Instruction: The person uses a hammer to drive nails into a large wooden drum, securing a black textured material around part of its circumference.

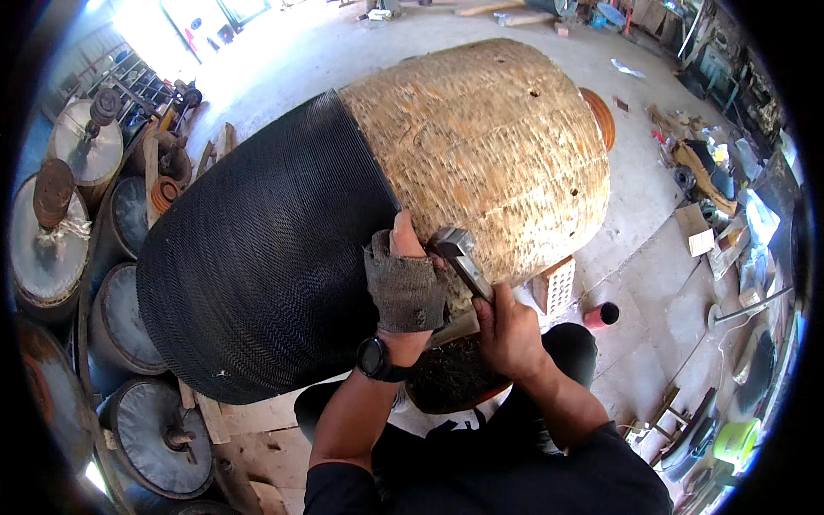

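Observation:
A large barrel-shaped drum lies across the view; its left part is wrapped in ridged black material (266, 249), its right part is bare, rough tan wood (481, 137) with a few small holes. My left hand (405, 281), in a grey fingerless wrap with a watch at the wrist, presses at the border between the two. One finger points up along the black edge; the other fingertips are bent beside the hammer head, and anything pinched there is hidden. My right hand (515, 336) is closed round the handle of a hammer (459, 253), its metal head beside my left fingers.
A reddish-brown container (455, 402) of dark small pieces sits between my legs. Several round drums (163, 438) stand at the left. A perforated brick (556, 286) and a red cup-like cylinder (601, 316) are on the floor right of the drum. Clutter and a green tub (735, 442) line the right side.

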The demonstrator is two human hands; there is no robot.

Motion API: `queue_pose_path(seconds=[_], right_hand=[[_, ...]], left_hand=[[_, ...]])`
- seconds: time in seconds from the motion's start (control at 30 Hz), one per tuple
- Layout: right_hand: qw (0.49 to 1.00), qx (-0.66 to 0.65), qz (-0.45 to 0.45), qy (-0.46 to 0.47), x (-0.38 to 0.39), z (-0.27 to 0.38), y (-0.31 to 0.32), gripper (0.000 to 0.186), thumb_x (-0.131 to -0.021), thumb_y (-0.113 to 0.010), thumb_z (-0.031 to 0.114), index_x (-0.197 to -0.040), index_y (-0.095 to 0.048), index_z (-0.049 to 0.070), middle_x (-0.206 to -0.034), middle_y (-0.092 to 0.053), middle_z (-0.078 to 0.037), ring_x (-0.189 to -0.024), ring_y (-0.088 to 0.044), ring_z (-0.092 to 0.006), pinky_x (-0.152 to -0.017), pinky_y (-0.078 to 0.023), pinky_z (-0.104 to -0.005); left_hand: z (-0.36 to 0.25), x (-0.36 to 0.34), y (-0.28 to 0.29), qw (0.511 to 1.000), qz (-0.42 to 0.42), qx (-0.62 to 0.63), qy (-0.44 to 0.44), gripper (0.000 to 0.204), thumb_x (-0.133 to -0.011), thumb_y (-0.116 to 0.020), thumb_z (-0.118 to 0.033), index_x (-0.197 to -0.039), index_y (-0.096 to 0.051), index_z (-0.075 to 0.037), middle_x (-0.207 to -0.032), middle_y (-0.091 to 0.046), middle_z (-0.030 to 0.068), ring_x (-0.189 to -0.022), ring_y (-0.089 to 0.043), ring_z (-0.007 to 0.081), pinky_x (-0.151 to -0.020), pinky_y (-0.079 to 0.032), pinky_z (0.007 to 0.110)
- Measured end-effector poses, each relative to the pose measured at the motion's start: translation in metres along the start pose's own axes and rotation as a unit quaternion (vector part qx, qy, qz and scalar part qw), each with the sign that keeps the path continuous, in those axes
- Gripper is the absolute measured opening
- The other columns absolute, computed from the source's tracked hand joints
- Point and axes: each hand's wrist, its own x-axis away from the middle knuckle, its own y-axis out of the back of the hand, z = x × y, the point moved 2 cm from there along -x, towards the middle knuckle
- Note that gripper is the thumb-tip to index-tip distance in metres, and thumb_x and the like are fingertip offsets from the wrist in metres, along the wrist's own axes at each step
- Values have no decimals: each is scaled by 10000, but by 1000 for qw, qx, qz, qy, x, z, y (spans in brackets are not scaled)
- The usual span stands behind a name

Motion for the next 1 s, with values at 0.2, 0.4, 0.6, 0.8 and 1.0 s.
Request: queue_pose_path(seconds=[0.2,0.4,0.6,0.8,1.0], right_hand=[[999,-2,-27,19,2,3,-4,222,-950,-613,119,-1061,-492,-31,-723,-625,-260,-655,-641,-462,-564,-502,-519],[973,-93,-149,150,14,1,5,318,-960,-598,139,-1178,-504,-74,-707,-593,-227,-657,-627,-461,-594,-510,-471],[1000,-14,-13,8,-2,0,-9,165,-975,-567,135,-1033,-518,-12,-750,-625,-287,-712,-628,-502,-578,-480,-526],[977,-164,-125,55,22,-18,-14,165,-951,-566,107,-1034,-534,-32,-808,-608,-322,-753,-587,-539,-629,-503,-490],[993,-66,-78,63,7,5,-11,185,-983,-561,152,-957,-522,-27,-683,-589,-239,-591,-581,-454,-521,-451,-440]], left_hand=[[11,7,-7,999,9,-37,-6,716,-789,-694,-134,-1411,-387,46,-1079,-582,196,-970,-565,386,-893,-436,498],[4,61,2,998,-37,-5,-44,659,-818,-696,-81,-1409,-435,49,-1121,-585,199,-1027,-587,384,-927,-457,525],[2,159,-30,965,249,21,-77,343,-856,-645,-192,-1134,-635,9,-1075,-603,154,-968,-597,339,-818,-489,468],[-8,186,-40,957,278,18,-83,246,-824,-640,-230,-978,-648,-38,-1004,-617,153,-998,-590,342,-848,-491,447],[-2,190,-51,954,275,62,-103,193,-820,-598,-195,-917,-652,-37,-982,-624,165,-1017,-588,339,-896,-490,444]])
